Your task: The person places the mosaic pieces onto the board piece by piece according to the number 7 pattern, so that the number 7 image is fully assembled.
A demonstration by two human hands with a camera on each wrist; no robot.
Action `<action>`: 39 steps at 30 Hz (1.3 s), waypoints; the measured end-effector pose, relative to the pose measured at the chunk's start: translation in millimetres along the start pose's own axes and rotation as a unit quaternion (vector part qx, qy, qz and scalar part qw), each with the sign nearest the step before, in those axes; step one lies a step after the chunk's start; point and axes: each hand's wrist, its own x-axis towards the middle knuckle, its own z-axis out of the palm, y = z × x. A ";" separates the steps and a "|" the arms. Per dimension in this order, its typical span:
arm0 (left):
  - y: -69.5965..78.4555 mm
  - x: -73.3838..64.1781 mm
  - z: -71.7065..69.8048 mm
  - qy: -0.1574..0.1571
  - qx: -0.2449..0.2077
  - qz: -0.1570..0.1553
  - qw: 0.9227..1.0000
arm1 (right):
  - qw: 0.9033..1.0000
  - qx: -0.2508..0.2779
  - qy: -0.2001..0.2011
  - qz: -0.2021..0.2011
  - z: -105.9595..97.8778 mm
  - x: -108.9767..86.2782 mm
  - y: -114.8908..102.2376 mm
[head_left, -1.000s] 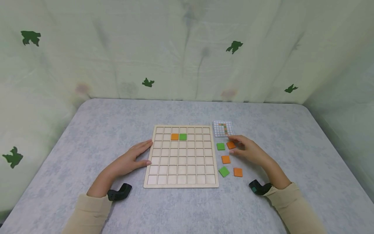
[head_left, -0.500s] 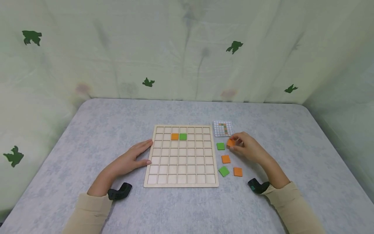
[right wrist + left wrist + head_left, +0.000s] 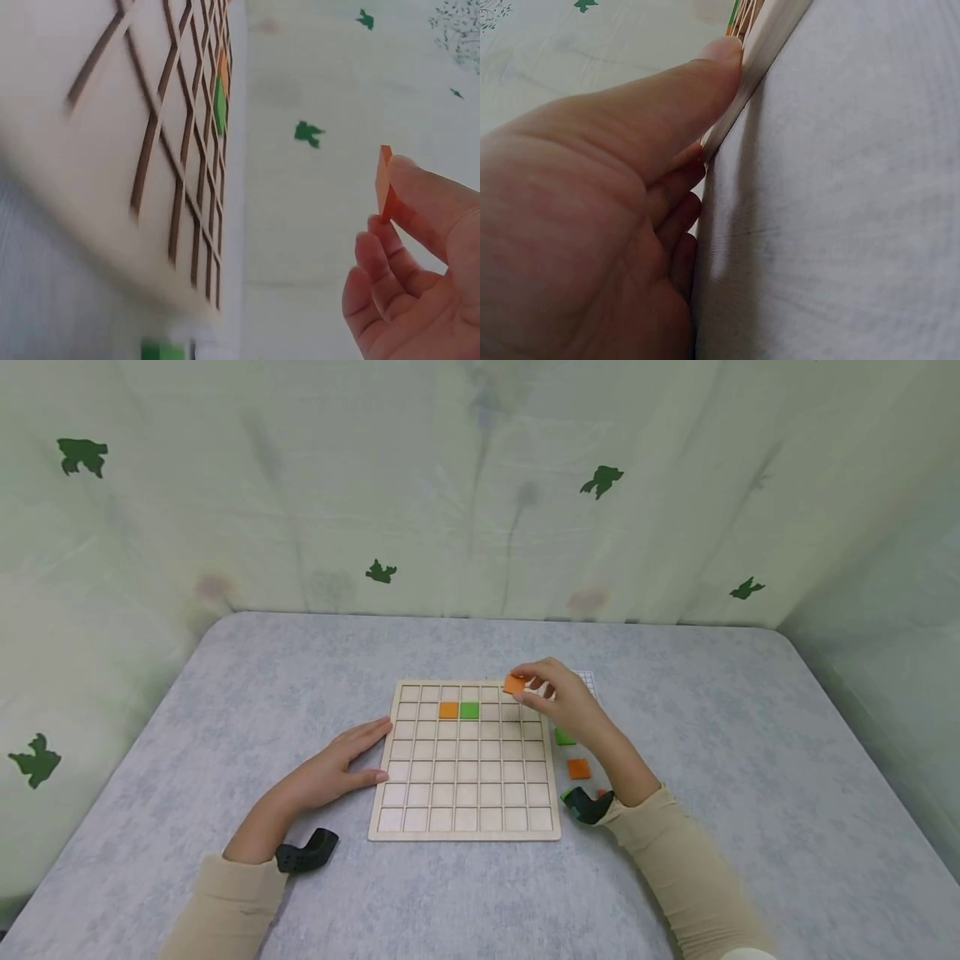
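My right hand (image 3: 564, 693) pinches an orange square tile (image 3: 513, 684) between thumb and fingertips. It holds the tile above the upper right part of a wooden grid board (image 3: 467, 749); in the right wrist view that tile (image 3: 384, 182) is seen almost edge-on, apart from the board (image 3: 112, 187). Two tiles sit side by side in the board's second row, one orange (image 3: 448, 710) and one green (image 3: 469, 710). At the board's left edge rests my left hand (image 3: 330, 770), fingers extended. The left wrist view shows its thumb (image 3: 660, 105) touching the rim.
Right of the board lie a green tile (image 3: 565, 737) and an orange tile (image 3: 578, 768). Further tiles are mostly hidden under the right wrist's black camera (image 3: 588, 806). Behind the right hand, a printed grid card (image 3: 587, 680) is partly covered. A pale curtain (image 3: 450, 485) hangs behind the table.
My right hand has picked up the orange tile nearest the card and carried it left and away from me, over the board. The left hand stays put.
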 end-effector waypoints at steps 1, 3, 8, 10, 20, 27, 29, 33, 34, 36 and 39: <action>0.0 -0.1 -0.1 0.000 0.000 0.000 1.000 | 1.000 0.007 0.000 -0.004 5.2 4.0 -0.8; -0.1 -0.1 -0.4 -0.001 0.000 -0.002 1.000 | 1.000 0.016 0.000 -0.008 15.4 10.8 -0.1; 0.2 0.1 -0.8 -0.003 -0.002 -0.005 1.000 | 0.999 0.043 -0.010 0.019 33.7 17.9 8.7; 0.6 0.2 -0.9 -0.003 -0.002 -0.005 1.000 | 0.998 0.046 -0.020 0.038 38.3 18.0 12.9; 1.4 -0.1 -3.1 -0.002 0.002 -0.001 1.000 | 0.997 -0.018 -0.066 0.047 46.9 19.3 22.6; 1.3 -0.3 -1.9 0.002 0.000 0.004 1.000 | 0.994 -0.013 -0.091 0.055 45.9 20.3 19.6; 1.4 0.0 -1.2 0.002 -0.001 0.007 1.000 | 0.994 -0.011 -0.092 0.060 43.4 19.2 18.7; 0.7 0.5 0.0 0.003 0.000 0.009 1.000 | 0.994 0.004 -0.084 0.064 31.4 14.7 14.3; 0.5 0.6 0.1 0.003 0.000 0.008 1.000 | 0.995 0.010 -0.079 0.060 27.2 13.2 13.6; 0.2 0.6 0.2 0.003 0.002 0.008 1.000 | 0.996 0.023 -0.069 0.054 16.0 8.4 6.5; 1.2 0.3 -0.5 0.003 0.004 0.005 1.000 | 0.997 0.030 -0.055 0.036 0.0 -0.8 4.4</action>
